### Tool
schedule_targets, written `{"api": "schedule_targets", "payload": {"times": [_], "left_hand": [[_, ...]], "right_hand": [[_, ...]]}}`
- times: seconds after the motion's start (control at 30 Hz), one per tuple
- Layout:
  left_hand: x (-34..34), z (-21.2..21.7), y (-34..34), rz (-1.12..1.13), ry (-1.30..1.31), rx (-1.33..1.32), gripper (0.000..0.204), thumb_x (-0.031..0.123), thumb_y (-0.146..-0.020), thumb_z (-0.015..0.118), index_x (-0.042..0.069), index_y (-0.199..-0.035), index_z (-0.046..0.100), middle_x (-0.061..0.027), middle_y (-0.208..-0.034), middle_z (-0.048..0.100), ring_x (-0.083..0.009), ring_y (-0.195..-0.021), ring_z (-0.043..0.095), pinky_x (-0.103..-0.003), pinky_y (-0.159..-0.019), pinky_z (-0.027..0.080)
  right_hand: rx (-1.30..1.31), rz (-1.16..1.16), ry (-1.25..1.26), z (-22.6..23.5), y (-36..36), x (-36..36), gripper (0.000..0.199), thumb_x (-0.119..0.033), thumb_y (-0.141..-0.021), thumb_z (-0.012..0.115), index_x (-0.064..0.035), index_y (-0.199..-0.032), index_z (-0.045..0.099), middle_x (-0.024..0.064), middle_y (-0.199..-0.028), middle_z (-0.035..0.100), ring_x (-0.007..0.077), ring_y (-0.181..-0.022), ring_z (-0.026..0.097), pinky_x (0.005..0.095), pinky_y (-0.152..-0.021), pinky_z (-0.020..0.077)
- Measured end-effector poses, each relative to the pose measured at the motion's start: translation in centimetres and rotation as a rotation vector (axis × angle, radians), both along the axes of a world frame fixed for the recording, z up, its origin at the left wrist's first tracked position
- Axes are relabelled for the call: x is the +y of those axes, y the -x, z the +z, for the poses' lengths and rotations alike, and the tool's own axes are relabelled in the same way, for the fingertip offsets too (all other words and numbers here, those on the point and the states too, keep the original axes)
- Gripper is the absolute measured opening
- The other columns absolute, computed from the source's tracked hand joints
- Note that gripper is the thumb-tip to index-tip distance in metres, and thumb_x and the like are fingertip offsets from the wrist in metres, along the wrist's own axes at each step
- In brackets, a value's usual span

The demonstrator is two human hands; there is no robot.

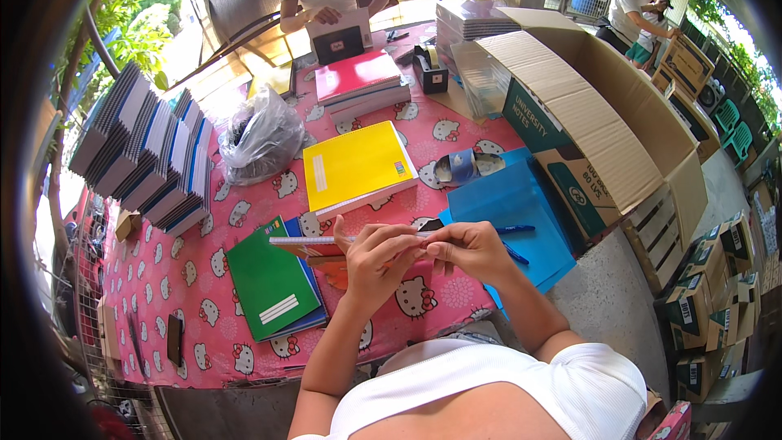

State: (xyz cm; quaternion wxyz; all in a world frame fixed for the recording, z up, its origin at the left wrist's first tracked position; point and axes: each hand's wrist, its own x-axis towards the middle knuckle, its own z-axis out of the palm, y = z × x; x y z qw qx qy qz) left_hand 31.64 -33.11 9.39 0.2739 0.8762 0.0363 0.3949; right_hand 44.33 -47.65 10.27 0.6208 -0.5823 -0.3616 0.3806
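Over the pink table [204, 293], both hands pinch a slim pen [423, 236], left hand [376, 254] and right hand [471, 248] at mid-barrel; it looks light, stiff, slightly slippery, best gripped by fingertips.

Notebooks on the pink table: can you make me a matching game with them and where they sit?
Things:
1. green notebook
2. yellow notebook
3. red notebook
4. blue folder

Places:
A. far side, by the other person
B. right, beside the cardboard box
C. near left
D. table middle

Pairs: 1-C, 2-D, 3-A, 4-B
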Motion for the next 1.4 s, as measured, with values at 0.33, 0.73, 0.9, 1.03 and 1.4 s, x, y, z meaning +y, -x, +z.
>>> {"api": "schedule_targets", "payload": {"times": [0.33,0.73,0.9,1.03,1.4], "left_hand": [[-0.7,0.6,0.4,0.064,-0.057,-0.029,0.009,0.011,-0.074,0.072,0.012,-0.083,0.071,-0.0016,-0.095,0.069,-0.0167,-0.093,0.061,-0.041,-0.106,0.016],[-1.2,1.5,1.9,0.002,0.017,-0.02,0.01,0.008,-0.076,0.071,0.012,-0.085,0.071,0.0011,-0.084,0.07,-0.0133,-0.083,0.062,-0.035,-0.098,0.026],[-1.3,1.5,2.0,-0.006,0.016,-0.027,0.009,0.009,-0.076,0.071,0.012,-0.085,0.071,0.0013,-0.084,0.07,-0.013,-0.084,0.062,-0.035,-0.098,0.026],[-1.3,1.4,1.9,-0.011,0.026,-0.037,0.012,0.008,-0.076,0.071,0.014,-0.086,0.072,0.0033,-0.085,0.069,-0.0124,-0.084,0.062,-0.036,-0.097,0.025],[-1.5,1.6,2.1,-0.025,0.052,-0.021,0.01,0.009,-0.077,0.071,0.011,-0.087,0.071,0.0008,-0.086,0.07,-0.0134,-0.085,0.062,-0.034,-0.098,0.026]], "right_hand": [[0.15,0.041,-0.057,-0.6,0.6,0.2,0.021,-0.014,-0.092,0.061,0.0021,-0.105,0.064,0.0057,-0.083,0.068,0.0091,-0.065,0.064,0.0203,-0.052,0.0478],[0.172,0.153,-0.104,0.0,1.1,-0.2,0.024,-0.016,-0.091,0.063,0.0024,-0.107,0.063,0.0048,-0.085,0.067,0.0076,-0.067,0.062,0.0194,-0.057,0.0476],[0.167,0.163,-0.111,0.2,1.2,-0.3,0.024,-0.017,-0.092,0.062,0.0022,-0.106,0.063,0.0042,-0.085,0.067,0.0075,-0.067,0.062,0.0194,-0.056,0.0476],[0.157,0.161,-0.108,0.1,1.2,-0.4,0.024,-0.016,-0.091,0.063,0.0022,-0.106,0.064,0.004,-0.085,0.067,0.0075,-0.067,0.062,0.0195,-0.055,0.0475],[0.181,0.169,-0.135,0.4,1.3,-0.5,0.023,-0.014,-0.09,0.064,0.0031,-0.106,0.063,0.0054,-0.086,0.067,0.0078,-0.069,0.062,0.0198,-0.059,0.0501]]}}
